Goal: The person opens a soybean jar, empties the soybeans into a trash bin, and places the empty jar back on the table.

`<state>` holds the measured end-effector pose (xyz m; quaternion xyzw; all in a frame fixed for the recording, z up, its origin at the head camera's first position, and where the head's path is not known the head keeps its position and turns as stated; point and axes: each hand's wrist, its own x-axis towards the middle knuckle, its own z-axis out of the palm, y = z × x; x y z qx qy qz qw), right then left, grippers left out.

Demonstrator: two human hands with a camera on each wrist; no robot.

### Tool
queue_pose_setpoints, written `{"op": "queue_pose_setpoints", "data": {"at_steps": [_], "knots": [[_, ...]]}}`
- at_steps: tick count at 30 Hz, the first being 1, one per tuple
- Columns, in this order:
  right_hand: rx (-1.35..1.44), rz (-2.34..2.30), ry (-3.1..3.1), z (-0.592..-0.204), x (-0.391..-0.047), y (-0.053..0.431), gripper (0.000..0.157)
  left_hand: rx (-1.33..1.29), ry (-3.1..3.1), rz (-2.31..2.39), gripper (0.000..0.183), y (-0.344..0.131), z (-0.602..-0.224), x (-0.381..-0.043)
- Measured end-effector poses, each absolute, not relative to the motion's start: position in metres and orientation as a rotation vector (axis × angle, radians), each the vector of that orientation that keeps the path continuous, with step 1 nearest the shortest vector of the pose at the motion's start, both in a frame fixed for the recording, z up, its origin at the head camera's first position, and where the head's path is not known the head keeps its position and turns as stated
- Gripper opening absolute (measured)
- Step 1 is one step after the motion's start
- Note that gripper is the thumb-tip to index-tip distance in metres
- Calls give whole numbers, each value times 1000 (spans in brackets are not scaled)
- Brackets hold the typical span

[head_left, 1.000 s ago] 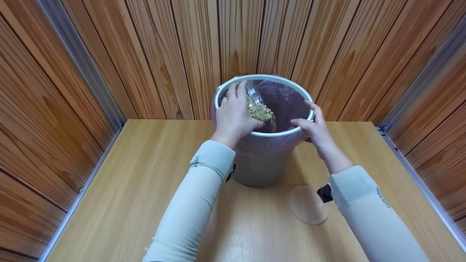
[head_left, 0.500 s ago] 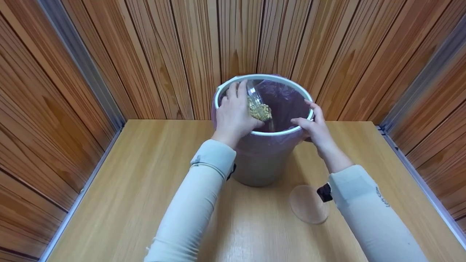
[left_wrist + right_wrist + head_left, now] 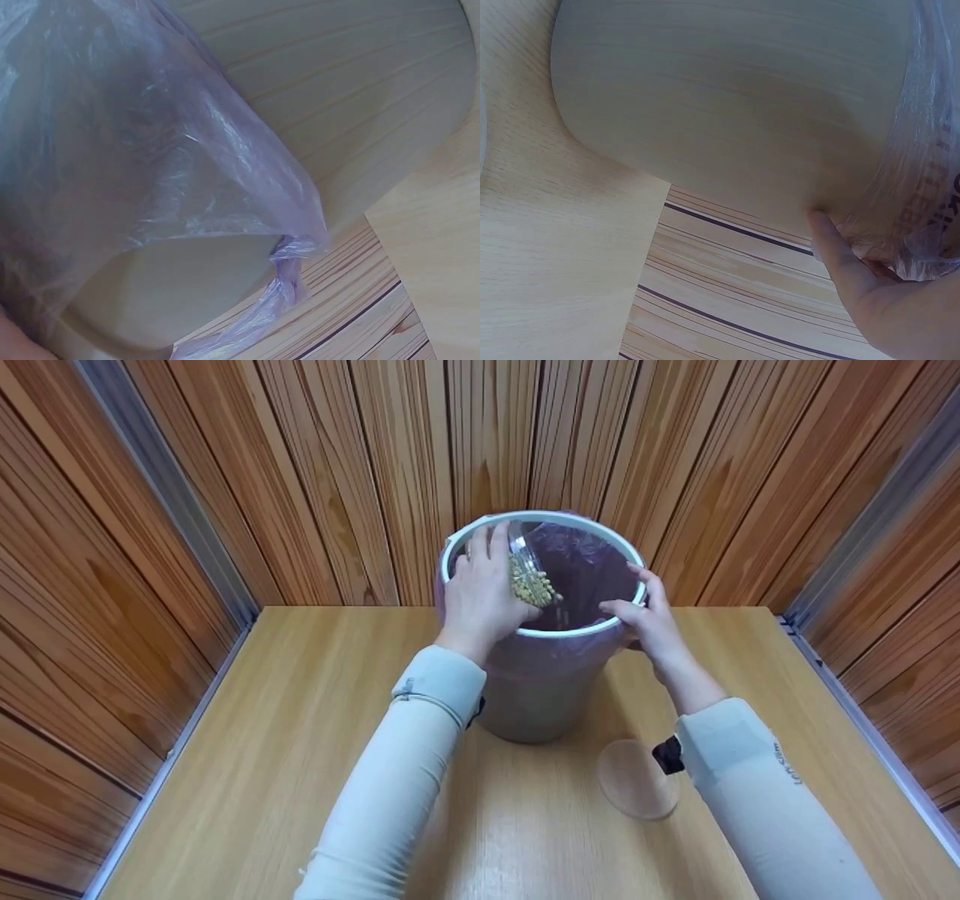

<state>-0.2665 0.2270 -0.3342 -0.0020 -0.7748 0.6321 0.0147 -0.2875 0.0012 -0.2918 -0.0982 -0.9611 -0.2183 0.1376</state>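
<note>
My left hand (image 3: 484, 592) holds a clear round container (image 3: 523, 547), tilted on its side inside the mouth of a grey bin (image 3: 536, 709). Small yellow-green pieces, like dried peas or beans (image 3: 529, 585), lie at its lower edge, and a few drop into the bin. A thin purple bag (image 3: 581, 559) lines the bin and folds over its pale rim. My right hand (image 3: 651, 619) grips the rim at the right, thumb inside. In the right wrist view, a fingertip (image 3: 819, 219) touches the bin's outer wall. The bin's bottom inside is hidden.
A clear round lid (image 3: 637, 780) lies flat on the wooden table (image 3: 322, 697), in front of the bin to the right. Wood-panelled walls (image 3: 315, 472) enclose the back and sides. A knotted part of the bag (image 3: 292, 251) hangs outside the bin.
Both hands stay nearly where they were. Pieces keep falling from the container, and the heap at its lower edge has shrunk a little.
</note>
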Motion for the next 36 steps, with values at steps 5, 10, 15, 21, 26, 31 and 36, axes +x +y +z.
{"op": "queue_pose_setpoints", "data": {"at_steps": [5, 10, 15, 21, 26, 31, 36], "knots": [[-6, 1964, -2415, -335, -267, 227, 82, -289, -2786, -594, 117, 1, -292, -288], [-5, 1960, -2399, -336, -267, 227, 82, -302, -2783, -544, 116, 3, -291, -288], [-4, 1959, -2395, -336, -267, 226, 81, -304, -2792, -514, 115, 3, -291, -287], [-6, 1965, -2407, -335, -267, 226, 80, -305, -2795, -492, 115, 3, -290, -286], [-12, 1970, -2401, -336, -267, 226, 80, -315, -2788, -462, 114, 3, -289, -286], [-17, 1972, -2398, -336, -267, 227, 80, -315, -2791, -457, 113, 3, -289, -286], [-14, 1964, -2399, -335, -266, 225, 81, -316, -2782, -444, 113, 3, -289, -286]]}}
